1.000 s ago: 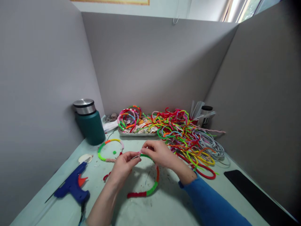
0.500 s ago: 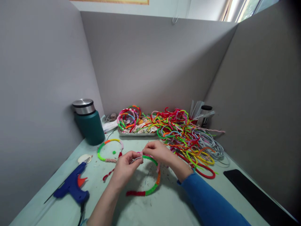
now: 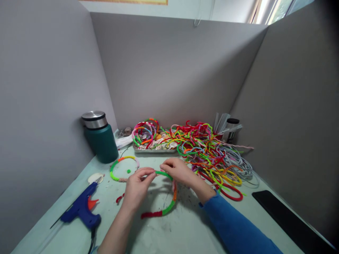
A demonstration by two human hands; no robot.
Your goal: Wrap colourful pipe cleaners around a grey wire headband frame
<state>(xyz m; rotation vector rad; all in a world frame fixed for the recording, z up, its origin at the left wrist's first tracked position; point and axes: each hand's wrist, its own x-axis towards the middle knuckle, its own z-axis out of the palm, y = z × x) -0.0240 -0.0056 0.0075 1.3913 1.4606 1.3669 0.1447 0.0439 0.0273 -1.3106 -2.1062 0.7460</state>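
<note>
Between my hands is a curved, pipe-cleaner-wrapped wire [image 3: 168,209], banded green, orange, green and dark red, bent in an open C. My left hand [image 3: 139,183] pinches its upper green end between thumb and fingertips. Just to the right, my right hand [image 3: 178,171] has its fingers closed over the green stretch, gripping a pink pipe cleaner [image 3: 173,185] whose tail hangs below the hand. Its fingertips partly hide the pinched bit. Beyond my left hand lies a finished-looking multicoloured ring [image 3: 114,166], with a small green fuzzy piece [image 3: 129,171] inside it.
A blue glue gun [image 3: 81,208] lies at left near a teal bottle [image 3: 102,141]. Behind are a metal tray [image 3: 156,151] of buttons and rings, and a heap of pipe cleaners [image 3: 198,141] beside grey wire coils [image 3: 245,165]. A black flat object [image 3: 286,218] lies right. Grey panels enclose the table.
My left hand has shifted slightly left and up with the wire's end, and the curved wire has moved a little left. The right hand's fingers have drawn slightly apart from the left's.
</note>
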